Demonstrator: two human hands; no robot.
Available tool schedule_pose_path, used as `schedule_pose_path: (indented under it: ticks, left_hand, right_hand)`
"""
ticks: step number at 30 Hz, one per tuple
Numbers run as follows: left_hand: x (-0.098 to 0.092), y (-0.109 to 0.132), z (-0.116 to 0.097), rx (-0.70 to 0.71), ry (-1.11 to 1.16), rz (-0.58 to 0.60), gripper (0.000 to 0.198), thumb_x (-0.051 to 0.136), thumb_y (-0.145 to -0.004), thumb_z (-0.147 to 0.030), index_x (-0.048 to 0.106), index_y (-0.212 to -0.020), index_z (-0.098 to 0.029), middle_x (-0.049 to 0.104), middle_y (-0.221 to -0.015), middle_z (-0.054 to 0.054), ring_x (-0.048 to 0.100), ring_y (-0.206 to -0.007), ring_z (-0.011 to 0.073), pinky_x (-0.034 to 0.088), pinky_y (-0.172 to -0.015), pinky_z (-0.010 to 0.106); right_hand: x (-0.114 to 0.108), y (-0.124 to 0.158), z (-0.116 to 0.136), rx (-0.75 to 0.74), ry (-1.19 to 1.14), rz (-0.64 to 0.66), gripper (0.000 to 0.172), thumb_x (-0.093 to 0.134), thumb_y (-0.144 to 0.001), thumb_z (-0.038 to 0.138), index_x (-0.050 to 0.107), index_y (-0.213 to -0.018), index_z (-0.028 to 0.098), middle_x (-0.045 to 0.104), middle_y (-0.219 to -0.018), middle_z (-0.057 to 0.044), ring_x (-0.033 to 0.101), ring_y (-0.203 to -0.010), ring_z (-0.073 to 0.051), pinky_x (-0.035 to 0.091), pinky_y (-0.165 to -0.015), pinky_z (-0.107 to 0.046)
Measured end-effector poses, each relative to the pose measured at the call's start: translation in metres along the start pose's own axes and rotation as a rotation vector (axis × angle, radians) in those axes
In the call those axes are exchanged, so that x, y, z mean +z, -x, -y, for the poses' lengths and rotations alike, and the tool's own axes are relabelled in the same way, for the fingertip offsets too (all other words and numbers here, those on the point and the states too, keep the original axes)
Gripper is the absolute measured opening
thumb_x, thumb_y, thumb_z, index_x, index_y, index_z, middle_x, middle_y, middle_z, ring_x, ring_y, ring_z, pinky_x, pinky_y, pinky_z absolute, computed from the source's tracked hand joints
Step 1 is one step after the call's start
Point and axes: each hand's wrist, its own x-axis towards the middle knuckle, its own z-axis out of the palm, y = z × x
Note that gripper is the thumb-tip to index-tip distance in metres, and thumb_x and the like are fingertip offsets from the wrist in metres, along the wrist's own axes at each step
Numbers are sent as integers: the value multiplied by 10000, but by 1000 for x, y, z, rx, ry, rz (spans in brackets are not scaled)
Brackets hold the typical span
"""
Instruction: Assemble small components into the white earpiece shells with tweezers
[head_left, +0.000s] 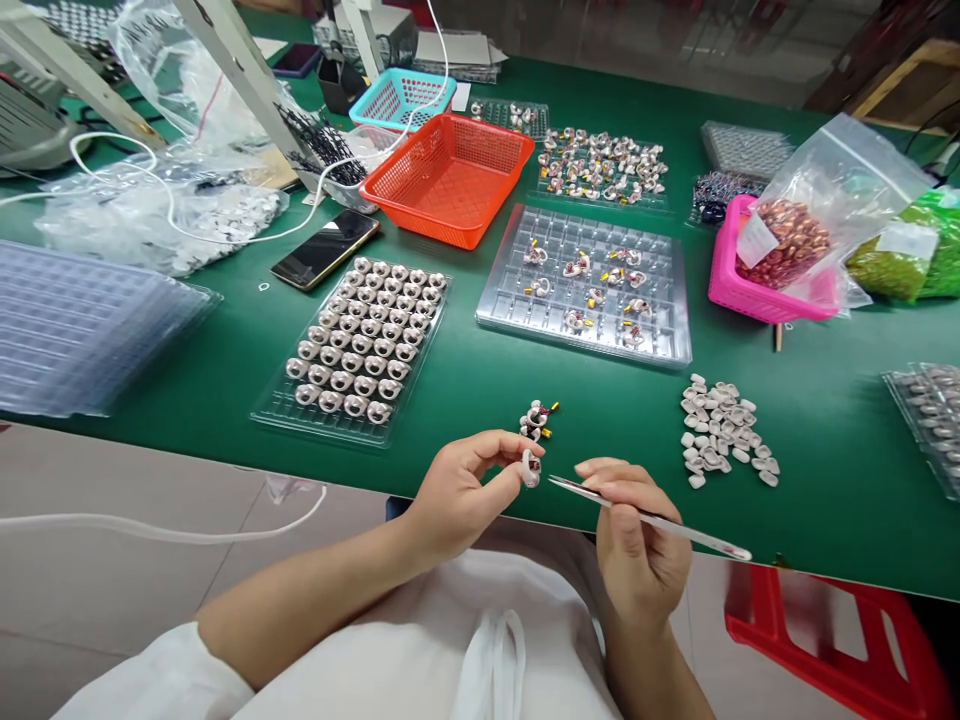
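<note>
Between the thumb and fingers of my left hand (pixel 469 490) is a small beige earbud shell (pixel 531 470), its opening showing dark and reddish parts. My right hand (pixel 641 530) pinches a pair of silver tweezers (pixel 675 528), the tips pointing left and just short of the shell. Right behind my left fingertips lies a little cluster of wired earbud parts (pixel 535 420) with yellow pieces. A pile of loose beige caps (pixel 724 430) is spread on the table to the right of my right hand.
A clear tray of shells in rows (pixel 360 340) stands left, beside a phone (pixel 326 248). Ahead are a partly filled clear tray (pixel 585 290) and an orange basket (pixel 454 180). A pink basket (pixel 724 265) holds a bag; stacked empty trays (pixel 82 320) lie far left on the green table (pixel 600 410).
</note>
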Motion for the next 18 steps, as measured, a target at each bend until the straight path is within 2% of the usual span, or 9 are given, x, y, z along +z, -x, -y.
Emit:
schedule_pose_path:
  ticks: [2,4,8,12,18]
  left_hand:
    - [1,0,-1,6,17,6,136,659,-823,-188,759,-893,-129,755,-802,50,677,-737,153,550,-762,252]
    - [3,0,-1,19,37,17,131,657,-831,-180,756,-901,-132,753,-798,46,681,-742,152,554,-776,255]
    - [9,2,0,40,88,44,129,666,-851,-198,756,-924,-141,766,-844,56,710,-802,177,570,-825,281]
    - [11,4,3,36,103,49,154,670,-883,-239,765,-968,-154,781,-916,67,732,-851,198,583,-849,297]
    - [10,2,7,72,68,-1,172,676,-892,-235,797,-989,-160,802,-977,81,752,-899,205,591,-851,273]
  right_hand:
    - [-1,-2,2,44,61,-11,248,470,-1041,205,716,-1051,234,694,-959,-63,671,-1010,-240,538,-903,-444]
    - [0,-3,2,139,145,36,276,434,-1051,192,704,-1045,243,670,-949,-51,657,-927,-204,528,-815,-377]
    - [9,-2,-2,214,273,170,161,542,-1004,196,672,-1081,251,620,-940,-32,588,-793,-153,470,-656,-284]
    - [22,-2,-6,254,208,134,54,636,-939,217,623,-984,243,571,-866,-8,534,-728,-141,437,-600,-262]
    - [32,-3,-12,308,142,89,46,634,-915,221,594,-929,241,532,-811,14,515,-691,-130,446,-593,-249]
